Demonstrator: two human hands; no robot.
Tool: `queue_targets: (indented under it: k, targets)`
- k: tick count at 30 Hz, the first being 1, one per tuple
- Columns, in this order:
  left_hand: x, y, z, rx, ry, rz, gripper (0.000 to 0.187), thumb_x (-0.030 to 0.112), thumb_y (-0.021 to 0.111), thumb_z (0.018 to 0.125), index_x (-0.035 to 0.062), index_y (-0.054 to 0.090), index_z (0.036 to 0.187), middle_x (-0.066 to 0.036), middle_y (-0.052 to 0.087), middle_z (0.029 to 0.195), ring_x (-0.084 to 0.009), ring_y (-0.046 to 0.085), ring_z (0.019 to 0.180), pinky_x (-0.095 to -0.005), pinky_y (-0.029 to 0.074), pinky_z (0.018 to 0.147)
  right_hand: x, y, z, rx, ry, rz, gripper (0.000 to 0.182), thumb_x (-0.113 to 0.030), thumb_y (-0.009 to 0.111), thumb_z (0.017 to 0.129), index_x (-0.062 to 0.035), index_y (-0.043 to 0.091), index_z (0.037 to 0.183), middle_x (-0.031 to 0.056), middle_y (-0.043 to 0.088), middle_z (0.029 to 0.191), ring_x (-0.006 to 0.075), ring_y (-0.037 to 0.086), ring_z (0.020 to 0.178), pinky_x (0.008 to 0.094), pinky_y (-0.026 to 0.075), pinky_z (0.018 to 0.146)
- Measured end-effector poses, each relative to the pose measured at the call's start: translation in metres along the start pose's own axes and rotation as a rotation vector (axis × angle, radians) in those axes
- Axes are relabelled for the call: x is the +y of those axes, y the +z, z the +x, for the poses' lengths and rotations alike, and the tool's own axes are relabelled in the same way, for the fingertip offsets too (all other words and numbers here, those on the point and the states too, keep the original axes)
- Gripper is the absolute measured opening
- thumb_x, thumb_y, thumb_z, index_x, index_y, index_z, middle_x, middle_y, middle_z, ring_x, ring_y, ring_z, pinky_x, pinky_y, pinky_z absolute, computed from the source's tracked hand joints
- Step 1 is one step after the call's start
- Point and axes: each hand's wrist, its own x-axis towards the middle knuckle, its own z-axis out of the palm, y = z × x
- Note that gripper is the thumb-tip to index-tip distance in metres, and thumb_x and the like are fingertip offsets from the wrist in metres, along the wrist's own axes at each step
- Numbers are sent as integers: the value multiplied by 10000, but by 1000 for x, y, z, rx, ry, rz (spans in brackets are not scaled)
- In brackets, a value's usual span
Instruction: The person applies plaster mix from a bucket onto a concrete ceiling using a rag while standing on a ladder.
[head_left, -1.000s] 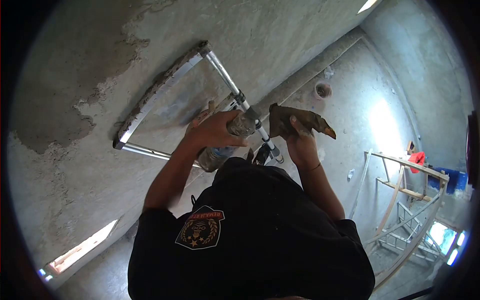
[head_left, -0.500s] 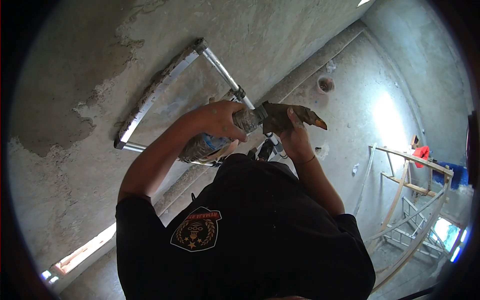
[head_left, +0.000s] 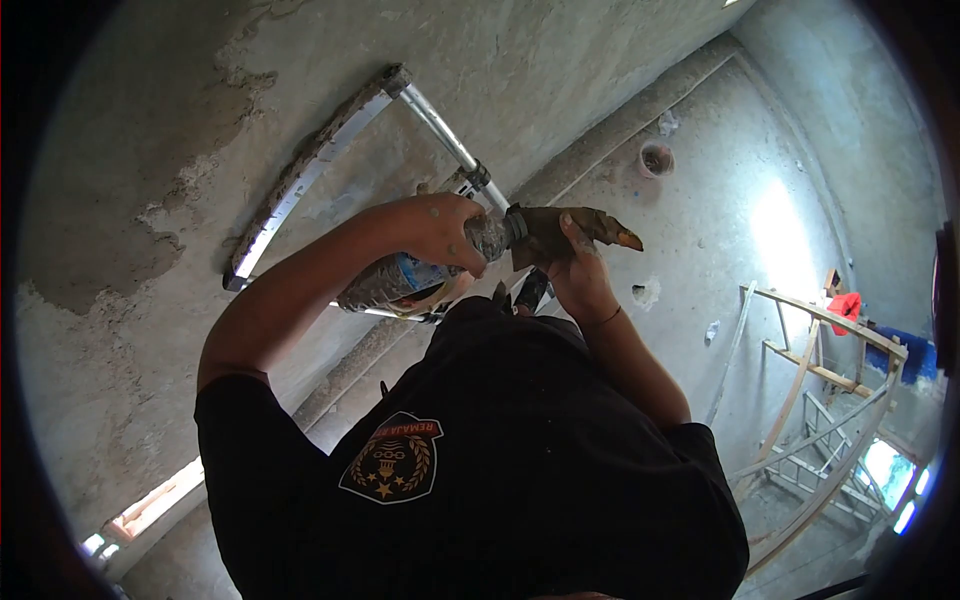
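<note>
My left hand (head_left: 448, 235) is wrapped round the shoulder of a large clear plastic bottle (head_left: 385, 284) with a blue label, dirty on the outside. The bottle lies tilted, its neck pointing right. Against the neck end sits a flat, brown, dirt-crusted piece (head_left: 545, 232) with an orange tip; its exact kind cannot be made out. My right hand (head_left: 580, 282) grips this piece from below, thumb on top. Beneath both hands stands a metal ladder (head_left: 440, 125), its top crusted with mortar. A round pale rim (head_left: 440, 297) shows partly behind the bottle.
The plastered wall (head_left: 130, 200) rises on the left, with a darker damp patch. On the floor below are a small bucket (head_left: 657, 160) and scraps. Wooden scaffolding (head_left: 820, 312) with a red item (head_left: 845, 304) stands at the right, near another ladder (head_left: 830, 480).
Both hands, with the bottle and the brown piece, have shifted slightly left. My left elbow has swung outward to the left. Both grips look the same.
</note>
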Motion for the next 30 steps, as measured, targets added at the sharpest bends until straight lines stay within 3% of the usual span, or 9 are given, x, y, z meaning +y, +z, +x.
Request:
queue_targets:
  k: [14, 19, 22, 30]
  targets:
    - [-4, -9, 7, -76, -37, 26, 728, 468, 729, 609, -56, 630, 1104, -250, 669, 989, -332, 679, 860, -396, 539, 770, 2, -4, 9, -62, 74, 53, 418, -339, 483, 1006, -15, 516, 1268, 135, 606, 1246, 268, 586, 1140, 444, 456, 976]
    - [-5, -13, 12, -188, -54, 1, 613, 380, 749, 662, -33, 626, 1098, -193, 684, 980, -276, 672, 867, -374, 521, 786, 7, -4, 9, 10, 87, 49, 400, -345, 477, 1010, -27, 522, 1248, 132, 615, 1221, 267, 588, 1137, 443, 465, 963]
    - [-16, -8, 19, -177, -22, -37, 652, 454, 721, 644, -57, 652, 1043, -237, 676, 964, -318, 684, 849, -381, 541, 748, 6, -5, 10, -1, 101, 56, 385, -347, 476, 1010, -37, 527, 1233, 127, 620, 1210, 264, 592, 1129, 438, 467, 959]
    - [-13, -11, 17, -155, -15, -3, 595, 410, 705, 661, -65, 653, 1015, -238, 679, 905, -315, 689, 807, -389, 543, 725, 4, -4, 12, -21, 106, 32, 382, -350, 480, 1008, -40, 533, 1224, 122, 623, 1205, 257, 603, 1112, 435, 470, 957]
